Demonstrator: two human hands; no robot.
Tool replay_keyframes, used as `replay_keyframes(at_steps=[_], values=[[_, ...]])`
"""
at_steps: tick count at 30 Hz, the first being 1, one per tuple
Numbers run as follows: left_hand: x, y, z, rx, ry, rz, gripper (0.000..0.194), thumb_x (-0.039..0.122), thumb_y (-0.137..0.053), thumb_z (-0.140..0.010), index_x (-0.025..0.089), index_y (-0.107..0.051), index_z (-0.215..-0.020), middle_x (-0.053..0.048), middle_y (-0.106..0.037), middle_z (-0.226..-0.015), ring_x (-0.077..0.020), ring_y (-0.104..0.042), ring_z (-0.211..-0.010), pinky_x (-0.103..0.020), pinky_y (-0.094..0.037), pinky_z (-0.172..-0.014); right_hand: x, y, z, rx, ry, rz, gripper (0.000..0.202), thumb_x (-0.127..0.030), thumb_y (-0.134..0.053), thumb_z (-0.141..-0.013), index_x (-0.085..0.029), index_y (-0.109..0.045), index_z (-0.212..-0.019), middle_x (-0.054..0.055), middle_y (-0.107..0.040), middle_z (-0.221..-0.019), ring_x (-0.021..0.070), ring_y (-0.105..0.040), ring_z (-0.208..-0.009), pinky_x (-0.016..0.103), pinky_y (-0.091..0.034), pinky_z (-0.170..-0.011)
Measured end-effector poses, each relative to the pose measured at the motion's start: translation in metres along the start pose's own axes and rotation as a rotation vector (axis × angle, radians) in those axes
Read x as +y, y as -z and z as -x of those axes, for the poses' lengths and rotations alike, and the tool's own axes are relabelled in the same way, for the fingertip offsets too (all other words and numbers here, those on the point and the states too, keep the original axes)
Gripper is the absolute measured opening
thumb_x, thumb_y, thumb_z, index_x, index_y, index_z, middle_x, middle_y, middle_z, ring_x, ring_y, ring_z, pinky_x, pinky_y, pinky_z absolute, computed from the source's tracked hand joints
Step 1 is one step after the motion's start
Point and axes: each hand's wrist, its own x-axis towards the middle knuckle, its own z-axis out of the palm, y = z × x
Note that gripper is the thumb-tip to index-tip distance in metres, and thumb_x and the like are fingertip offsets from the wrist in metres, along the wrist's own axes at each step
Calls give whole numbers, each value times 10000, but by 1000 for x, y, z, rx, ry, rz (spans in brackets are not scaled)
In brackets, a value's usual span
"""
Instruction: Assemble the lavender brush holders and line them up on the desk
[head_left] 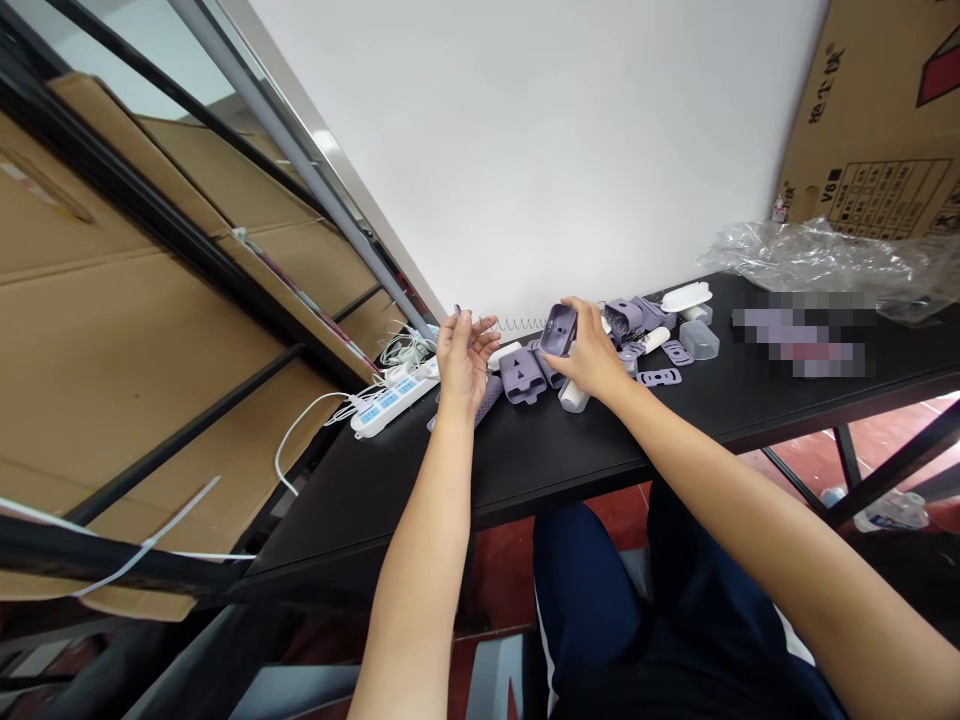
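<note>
Left hand (465, 360): clamped lightly on a small purple piece (457, 311), pinched at the fingertips, palm partly toward camera, remaining fingers loosely curled
Right hand (590, 348): wrapped around a purple housing (559, 328), hollow side toward camera
Spacing: hands apart, bridged by a thin coil spring (517, 324), stretched roughly level from left fingers to housing; cannot tell how seated at either end
Housing location: in right hand, over rear part of black counter (555, 450), in front of white wall (540, 150)
Low between hands: purple slotted block (523, 376) on counter
By left wrist: purple mesh-patterned part (490, 400), partly hidden
Right of right hand: cluster of purple shells (622, 316), white cylinder (657, 339), flat slotted plates (678, 352), clear cup (702, 341), white lid-like part (686, 296)
Left end: white power strip (394, 405), light-blue socket faces, loose white cables (409, 347) beside
Box print: "V6" plus filled square, turned sideways on cardboard box (866, 115) at far right; also large Chinese characters with ® mark, gridded panel of tiny print, too small to read, and red graphic cut off at edge
Near box: crumpled clear plastic bag (832, 262); pixelated purple-and-red patch (810, 335) on counter, unreadable
</note>
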Motion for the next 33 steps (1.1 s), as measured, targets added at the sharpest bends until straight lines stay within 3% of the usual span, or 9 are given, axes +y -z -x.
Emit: replay_keyframes(at_steps=[9, 33], values=[[1, -4, 3, -12, -40, -59, 514, 481, -869, -727, 229, -548, -1038, -14, -762, -869, -99, -704, -653, -207, -559, -658, -2, 3, 1, -8, -7, 149, 787, -274, -756, -783, -225, -395, -1481, 169, -442, -1405, 345, -521, -1297, 510, -485, -1079], [-1, -6, 7, -74, -27, -122, 500, 470, -850, -751, 244, -568, -1096, -12, -750, -925, -100, -696, -673, -209, -553, -628, -3, 2, 3, -49, -32, 236, 774, -281, -729, -795, -255, -400, -1495, 170, -444, -1412, 363, -544, -1289, 544, -497, -1054]])
